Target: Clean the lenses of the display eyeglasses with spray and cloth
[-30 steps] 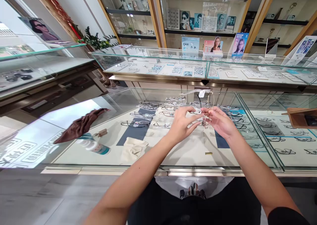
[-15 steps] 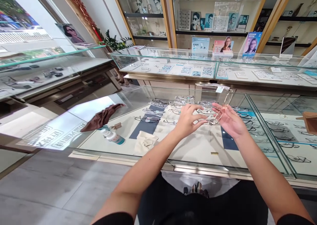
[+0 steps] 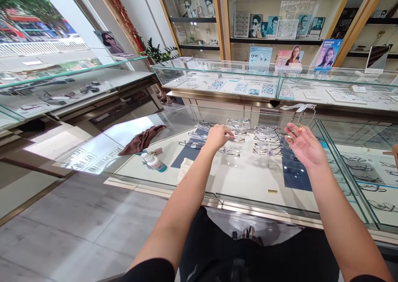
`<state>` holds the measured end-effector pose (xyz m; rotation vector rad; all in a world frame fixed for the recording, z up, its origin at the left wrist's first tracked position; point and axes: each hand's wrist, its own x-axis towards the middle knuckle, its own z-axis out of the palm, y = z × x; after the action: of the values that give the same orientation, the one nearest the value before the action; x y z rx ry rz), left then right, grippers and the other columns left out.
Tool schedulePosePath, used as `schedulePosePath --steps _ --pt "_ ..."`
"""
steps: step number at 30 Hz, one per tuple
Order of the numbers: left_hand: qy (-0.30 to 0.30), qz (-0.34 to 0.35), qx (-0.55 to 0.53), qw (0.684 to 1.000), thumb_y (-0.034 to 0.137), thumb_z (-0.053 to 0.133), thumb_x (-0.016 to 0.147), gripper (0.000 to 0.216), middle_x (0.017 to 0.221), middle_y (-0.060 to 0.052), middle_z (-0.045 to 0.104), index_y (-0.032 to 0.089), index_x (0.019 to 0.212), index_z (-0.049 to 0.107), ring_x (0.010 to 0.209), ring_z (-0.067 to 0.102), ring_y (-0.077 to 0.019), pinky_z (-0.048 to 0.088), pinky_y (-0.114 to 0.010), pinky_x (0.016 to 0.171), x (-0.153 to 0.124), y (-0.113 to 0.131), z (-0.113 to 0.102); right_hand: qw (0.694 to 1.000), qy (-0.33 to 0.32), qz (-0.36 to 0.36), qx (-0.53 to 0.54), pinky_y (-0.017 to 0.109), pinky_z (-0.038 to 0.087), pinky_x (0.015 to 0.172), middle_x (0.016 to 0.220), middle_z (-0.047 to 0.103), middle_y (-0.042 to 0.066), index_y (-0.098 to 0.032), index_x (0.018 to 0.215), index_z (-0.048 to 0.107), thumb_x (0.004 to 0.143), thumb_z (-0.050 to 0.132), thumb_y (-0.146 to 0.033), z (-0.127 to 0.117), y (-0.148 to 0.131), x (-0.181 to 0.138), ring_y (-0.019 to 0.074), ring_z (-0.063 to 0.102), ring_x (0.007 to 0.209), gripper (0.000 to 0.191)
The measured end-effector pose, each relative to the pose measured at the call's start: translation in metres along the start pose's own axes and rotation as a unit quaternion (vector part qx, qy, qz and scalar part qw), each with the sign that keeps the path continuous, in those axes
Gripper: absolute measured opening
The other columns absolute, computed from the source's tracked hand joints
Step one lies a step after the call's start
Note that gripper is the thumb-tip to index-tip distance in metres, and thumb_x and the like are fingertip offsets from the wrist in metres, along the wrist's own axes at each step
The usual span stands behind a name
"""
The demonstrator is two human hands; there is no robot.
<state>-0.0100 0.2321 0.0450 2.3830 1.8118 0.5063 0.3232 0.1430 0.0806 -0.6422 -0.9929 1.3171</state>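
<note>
Thin gold-rimmed eyeglasses (image 3: 306, 117) with a white tag are gripped by one side in my right hand (image 3: 307, 147), raised above the glass counter on the right. My right palm faces up and the fingers close around the frame. Over the middle of the counter is my left hand (image 3: 218, 138), with its back toward me and its fingers loosely bent; nothing shows in it. Close to my left forearm lies a cream cloth (image 3: 186, 166), partly hidden by the arm. Rows of eyeglasses (image 3: 267, 140) sit under the glass between my hands.
A white pump bottle (image 3: 154, 162) with a blue-green base stands on the left of the counter (image 3: 242, 182). Behind it lies a brown cloth (image 3: 141, 140). More glass display cases (image 3: 217, 68) run along the back and left. A small gold plate (image 3: 272, 191) shows near the front.
My left hand has moved left, away from the eyeglasses. My right hand keeps hold of them, now a little farther right. The view has shifted slightly left.
</note>
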Motion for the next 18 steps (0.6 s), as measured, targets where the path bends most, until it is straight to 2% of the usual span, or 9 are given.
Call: schedulePosePath --steps 4,9,18 --pt "0.007 0.000 0.014 1.000 0.033 0.076 0.092 0.015 0.094 -0.008 0.071 0.026 0.097 0.088 0.098 0.059 -0.0269 0.045 -0.036 0.084 0.007 -0.003 0.008 1.000 -0.003 -0.006 0.013 0.027 0.063 0.091 0.115 0.082 -0.007 -0.033 0.080 0.076 0.073 0.095 -0.046 0.000 0.001 0.002 0.0151 0.075 0.109 0.024" --pt "0.023 0.005 0.023 0.999 0.032 0.074 0.094 0.016 0.098 -0.010 0.072 0.027 0.099 0.088 0.100 0.058 -0.0283 0.043 -0.037 0.083 0.014 -0.002 0.015 1.000 -0.004 -0.007 0.005 0.032 0.063 0.094 0.118 0.081 -0.005 -0.033 0.081 0.074 0.076 0.093 -0.047 -0.001 0.005 0.004 0.0180 0.074 0.113 0.024" --pt "0.031 0.021 0.037 0.999 0.028 0.070 0.096 0.018 0.097 -0.011 0.072 0.026 0.101 0.088 0.099 0.058 -0.0278 0.041 -0.037 0.082 0.026 -0.002 0.021 1.000 -0.015 -0.002 0.014 0.027 0.063 0.089 0.114 0.082 -0.005 -0.032 0.081 0.074 0.072 0.096 -0.046 -0.002 0.011 0.010 0.0151 0.075 0.109 0.027"
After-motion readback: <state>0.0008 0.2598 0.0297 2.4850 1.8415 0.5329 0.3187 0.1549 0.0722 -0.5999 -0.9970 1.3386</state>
